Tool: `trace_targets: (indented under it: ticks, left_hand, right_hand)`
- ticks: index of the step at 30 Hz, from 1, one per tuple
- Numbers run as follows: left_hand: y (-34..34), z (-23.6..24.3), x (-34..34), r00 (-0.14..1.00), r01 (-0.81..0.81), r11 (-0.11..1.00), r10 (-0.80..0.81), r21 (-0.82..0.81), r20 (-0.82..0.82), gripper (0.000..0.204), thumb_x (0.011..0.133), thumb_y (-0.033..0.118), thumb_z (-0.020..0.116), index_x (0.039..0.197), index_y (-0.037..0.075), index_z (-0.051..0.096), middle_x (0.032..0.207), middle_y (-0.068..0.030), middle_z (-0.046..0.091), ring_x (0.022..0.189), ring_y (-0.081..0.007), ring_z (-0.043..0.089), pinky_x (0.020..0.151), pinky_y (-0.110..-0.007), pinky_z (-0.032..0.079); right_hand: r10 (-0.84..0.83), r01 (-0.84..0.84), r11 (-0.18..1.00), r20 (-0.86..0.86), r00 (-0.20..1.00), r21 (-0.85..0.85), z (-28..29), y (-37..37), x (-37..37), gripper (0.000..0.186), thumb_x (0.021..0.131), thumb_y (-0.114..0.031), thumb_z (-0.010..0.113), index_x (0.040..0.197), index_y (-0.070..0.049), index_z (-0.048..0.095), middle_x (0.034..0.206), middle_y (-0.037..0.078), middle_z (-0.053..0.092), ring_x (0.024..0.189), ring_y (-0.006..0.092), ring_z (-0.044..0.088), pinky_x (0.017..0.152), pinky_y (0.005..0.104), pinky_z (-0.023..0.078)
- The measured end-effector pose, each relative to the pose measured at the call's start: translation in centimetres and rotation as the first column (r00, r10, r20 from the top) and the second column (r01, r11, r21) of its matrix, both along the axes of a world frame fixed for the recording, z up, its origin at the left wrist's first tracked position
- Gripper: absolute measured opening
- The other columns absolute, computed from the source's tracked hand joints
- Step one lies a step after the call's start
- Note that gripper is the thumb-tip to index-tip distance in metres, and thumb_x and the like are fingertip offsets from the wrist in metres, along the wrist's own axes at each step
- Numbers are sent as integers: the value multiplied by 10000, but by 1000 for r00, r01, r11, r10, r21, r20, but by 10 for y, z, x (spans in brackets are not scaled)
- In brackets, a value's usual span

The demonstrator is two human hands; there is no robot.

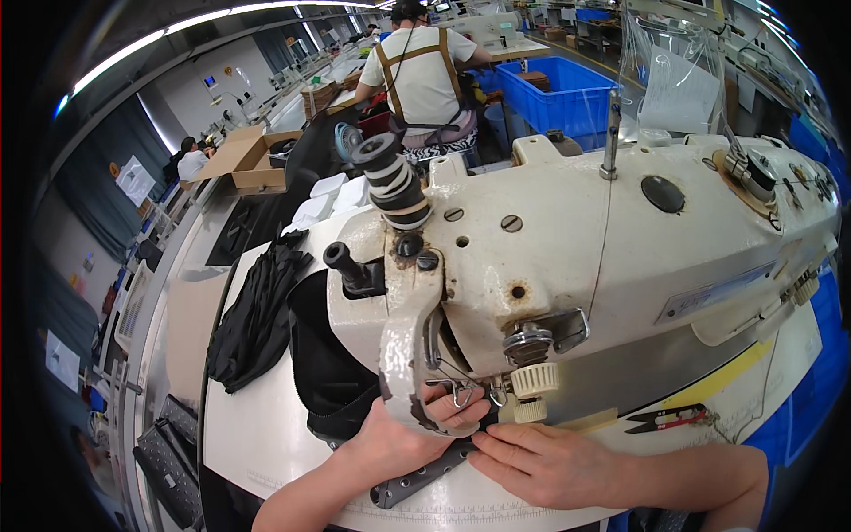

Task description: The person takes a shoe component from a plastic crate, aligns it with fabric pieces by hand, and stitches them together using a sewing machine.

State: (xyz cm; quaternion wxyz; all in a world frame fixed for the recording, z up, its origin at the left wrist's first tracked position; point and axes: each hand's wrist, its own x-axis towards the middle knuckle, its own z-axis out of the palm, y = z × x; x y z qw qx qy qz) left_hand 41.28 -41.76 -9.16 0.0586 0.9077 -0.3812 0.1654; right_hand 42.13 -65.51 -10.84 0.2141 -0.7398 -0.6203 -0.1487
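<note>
A white sewing machine (550, 213) with worn paint fills the middle. Under its head lies a black fabric bag piece (332, 363) with a zipper edge and a grey dotted part (403, 488). My left hand (412, 430) is closed on this piece beside the presser foot, its fingers curled and partly behind the machine's lever. Just right of it, my right hand (554, 461) pinches the fabric's edge, fingers together and thumb below. The needle and the stitching spot are hidden by fingers and machine parts.
Red-and-black thread snips (669, 418) lie on the white table, right of my right hand. Black cloth strips (257, 319) are bunched at the left. A cardboard box (253, 160) and a blue bin (558, 93) stand farther back, where a person in a white shirt (425, 80) sits.
</note>
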Motion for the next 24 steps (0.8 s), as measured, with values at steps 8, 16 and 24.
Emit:
trace_targets:
  ticks: [8, 16, 24]
  left_hand:
    - [-1, -1, 4, 999, 36, 999, -35, -26, 30, 423, 657, 83, 684, 1076, 112, 730, 992, 11, 656, 900, -160, 649, 677, -292, 552]
    - [5, -3, 10, 989, 86, 975, -108, -205, -101, 326, 711, 73, 646, 1033, 47, 691, 1074, -23, 647, 990, -171, 603, 808, -286, 548]
    - [9, -1, 10, 994, 66, 964, -85, -257, -62, 312, 706, 78, 644, 1011, 42, 696, 1063, -23, 659, 971, -170, 606, 780, -285, 550]
  right_hand:
    - [-200, 198, 980, 58, 978, 35, -1, 3, 3, 261, 792, -113, 664, 1021, 13, 671, 931, 61, 589, 782, 185, 537, 689, 279, 499]
    - [-215, 218, 976, 124, 969, -12, 7, 7, 2, 248, 776, -117, 671, 991, 5, 686, 968, 72, 606, 793, 170, 555, 671, 287, 502]
    - [-245, 263, 964, 224, 943, -50, 0, 16, 3, 248, 757, -102, 693, 992, -22, 691, 1005, 57, 636, 846, 175, 598, 608, 269, 498]
